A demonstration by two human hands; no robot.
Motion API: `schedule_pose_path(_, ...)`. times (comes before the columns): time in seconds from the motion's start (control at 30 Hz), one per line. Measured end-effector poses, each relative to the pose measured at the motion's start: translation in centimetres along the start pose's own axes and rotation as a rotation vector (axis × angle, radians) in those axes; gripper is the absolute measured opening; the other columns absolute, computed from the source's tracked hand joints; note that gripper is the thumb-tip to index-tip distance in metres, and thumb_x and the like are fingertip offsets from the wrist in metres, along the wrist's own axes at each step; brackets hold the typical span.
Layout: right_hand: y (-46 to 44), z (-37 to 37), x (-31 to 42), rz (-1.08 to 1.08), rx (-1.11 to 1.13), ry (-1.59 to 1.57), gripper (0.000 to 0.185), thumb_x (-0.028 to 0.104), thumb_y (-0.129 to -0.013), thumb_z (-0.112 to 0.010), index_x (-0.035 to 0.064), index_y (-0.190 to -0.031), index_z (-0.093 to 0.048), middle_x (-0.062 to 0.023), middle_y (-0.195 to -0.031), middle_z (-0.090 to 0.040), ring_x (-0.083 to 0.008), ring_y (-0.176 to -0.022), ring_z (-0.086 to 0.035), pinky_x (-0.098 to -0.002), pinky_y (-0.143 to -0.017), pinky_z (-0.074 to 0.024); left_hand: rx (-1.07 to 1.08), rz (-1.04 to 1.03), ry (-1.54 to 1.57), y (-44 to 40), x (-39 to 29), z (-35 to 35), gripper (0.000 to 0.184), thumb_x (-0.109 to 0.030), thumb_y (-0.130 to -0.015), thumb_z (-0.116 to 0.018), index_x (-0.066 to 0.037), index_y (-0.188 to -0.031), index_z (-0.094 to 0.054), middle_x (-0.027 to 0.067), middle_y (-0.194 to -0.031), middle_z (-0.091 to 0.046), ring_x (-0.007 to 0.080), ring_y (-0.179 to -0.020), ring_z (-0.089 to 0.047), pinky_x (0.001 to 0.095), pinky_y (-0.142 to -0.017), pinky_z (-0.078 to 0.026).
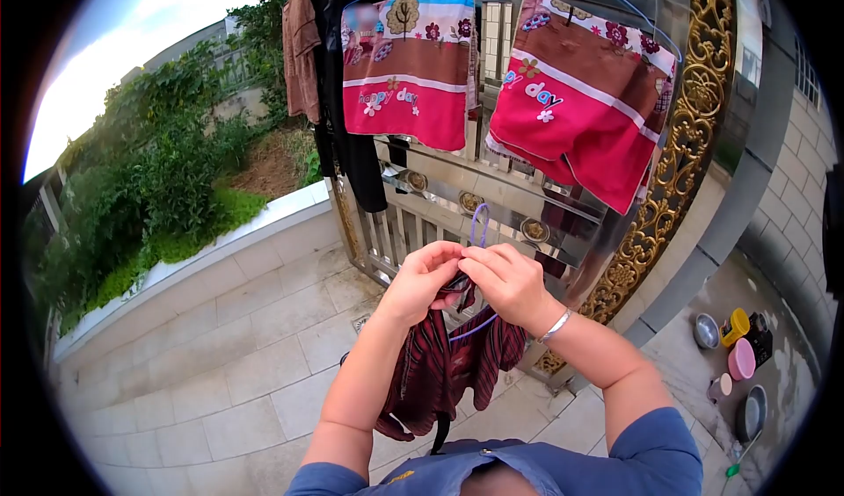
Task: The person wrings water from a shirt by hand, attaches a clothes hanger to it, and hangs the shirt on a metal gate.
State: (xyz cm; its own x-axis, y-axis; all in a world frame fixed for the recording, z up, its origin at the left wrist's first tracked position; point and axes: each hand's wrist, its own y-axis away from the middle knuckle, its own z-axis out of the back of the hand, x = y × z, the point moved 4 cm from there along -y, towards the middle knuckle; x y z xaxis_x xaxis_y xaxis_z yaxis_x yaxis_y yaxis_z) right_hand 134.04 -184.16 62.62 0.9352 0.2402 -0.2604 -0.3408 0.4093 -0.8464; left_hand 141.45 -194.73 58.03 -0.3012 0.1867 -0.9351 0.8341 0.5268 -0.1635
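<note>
A dark red striped garment [428, 377] hangs in front of my body, with a purple hanger [481, 217] partly inside it. The hanger's hook rises just behind my fingers, and part of its lower bar shows between the folds. My left hand [425, 278] is closed on the garment's upper edge, thumb and fingers pinched. Close beside it, nearly touching, my right hand [505, 281] also pinches the cloth at the top; a silver bracelet circles that wrist. The fingers hide the exact bit of cloth between them.
Two red and brown printed cloths, a left one [404, 70] and a right one [580, 101], hang from blue hangers on a metal gate [440, 188]. Dark clothes [338, 83] hang left of them. Basins, including a pink one [742, 358], stand at the right. A low wall [202, 281] borders plants.
</note>
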Motion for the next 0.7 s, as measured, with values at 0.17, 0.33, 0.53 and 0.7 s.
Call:
schedule_pose_path(0.17, -0.3, 0.0, 0.2, 0.011, -0.042, -0.041, 0.025, 0.009, -0.058, -0.058, 0.0074, -0.083, -0.057, -0.0039, -0.088, -0.059, -0.0177, -0.066, -0.055, -0.0244, -0.052, -0.0476, 0.052, 0.102, 0.028, 0.5, -0.6, 0.5, 0.018, -0.008, -0.085, -0.047, -0.001, -0.101, -0.052, 0.0046, -0.081, -0.056, 0.0074, -0.051, -0.047, 0.0155, -0.038, -0.031)
schedule_pose_path(0.33, -0.6, 0.7, 0.7, 0.053, -0.005, -0.071, 0.025, 0.007, -0.057, -0.059, 0.0079, -0.082, -0.058, -0.0054, -0.086, -0.059, -0.0181, -0.063, -0.054, -0.0245, -0.050, -0.0468, 0.145, 0.127, -0.076, 0.9, -1.4, 0.3, 0.020, -0.007, -0.087, -0.044, -0.001, -0.102, -0.054, 0.0033, -0.069, -0.055, 0.0070, -0.044, -0.045, 0.0179, -0.036, -0.033)
schedule_pose_path(0.53, -0.4, 0.5, 0.5, 0.047, -0.009, -0.059, 0.026, 0.009, -0.056, -0.061, 0.0099, -0.082, -0.055, -0.0036, -0.084, -0.052, -0.0167, -0.062, -0.051, -0.0249, -0.047, -0.0443, 0.222, 0.027, -0.309, 0.8, -2.5, -0.3, 0.018, -0.003, -0.086, -0.040, 0.001, -0.097, -0.054, 0.0044, -0.067, -0.054, 0.0085, -0.044, -0.050, 0.0214, -0.035, -0.041)
schedule_pose_path(0.7, 0.4, 0.3, 0.1, -0.006, 0.052, -0.163, 0.022, 0.007, -0.058, -0.059, 0.0091, -0.080, -0.056, -0.0038, -0.081, -0.051, -0.0175, -0.064, -0.052, -0.0257, -0.049, -0.0451, 0.111, -0.069, -0.412, 1.1, -1.4, -1.1, 0.018, 0.000, -0.085, -0.038, 0.002, -0.095, -0.053, 0.0060, -0.079, -0.051, 0.0100, -0.044, -0.051, 0.0211, -0.035, -0.041)
